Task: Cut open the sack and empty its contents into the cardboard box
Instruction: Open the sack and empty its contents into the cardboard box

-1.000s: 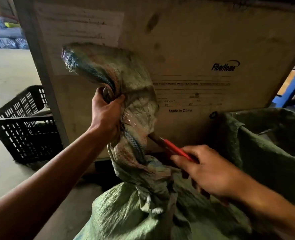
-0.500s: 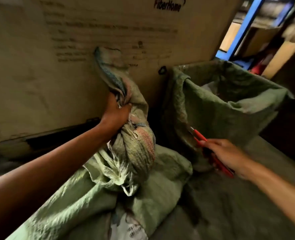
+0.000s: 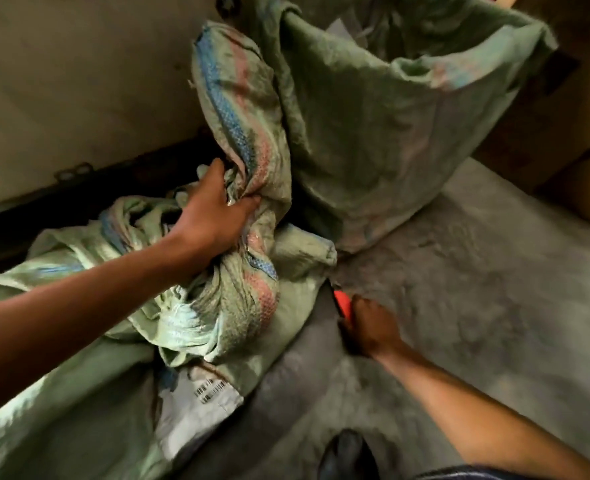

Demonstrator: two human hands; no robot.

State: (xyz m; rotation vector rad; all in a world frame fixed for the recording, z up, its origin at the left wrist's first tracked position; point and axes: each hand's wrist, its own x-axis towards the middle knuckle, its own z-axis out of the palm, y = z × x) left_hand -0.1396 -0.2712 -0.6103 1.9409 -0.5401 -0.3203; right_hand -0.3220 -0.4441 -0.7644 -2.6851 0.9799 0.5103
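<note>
A green woven sack (image 3: 79, 375) lies on the floor at lower left, its bunched neck with blue and pink stripes standing up. My left hand (image 3: 214, 216) grips that neck. The sack's top is torn open, with frayed fibres below my hand. My right hand (image 3: 366, 327) is low at the floor beside the sack, closed around a red-handled cutter (image 3: 341, 301) of which only the red tip shows. The big cardboard box (image 3: 79, 81) rises as a wall behind the sack.
A second green sack (image 3: 373, 133) stands open and upright at upper right. Grey dusty floor (image 3: 460, 289) spreads to the right. Brown cardboard (image 3: 581, 150) stands at the far right. A dark shoe (image 3: 347, 455) shows at the bottom edge. A barcode label (image 3: 210, 389) is on the lying sack.
My view has tipped down and right. My right hand with the cutter has dropped from the sack's neck to the floor. My left hand has kept hold of the neck, which now sits lower.
</note>
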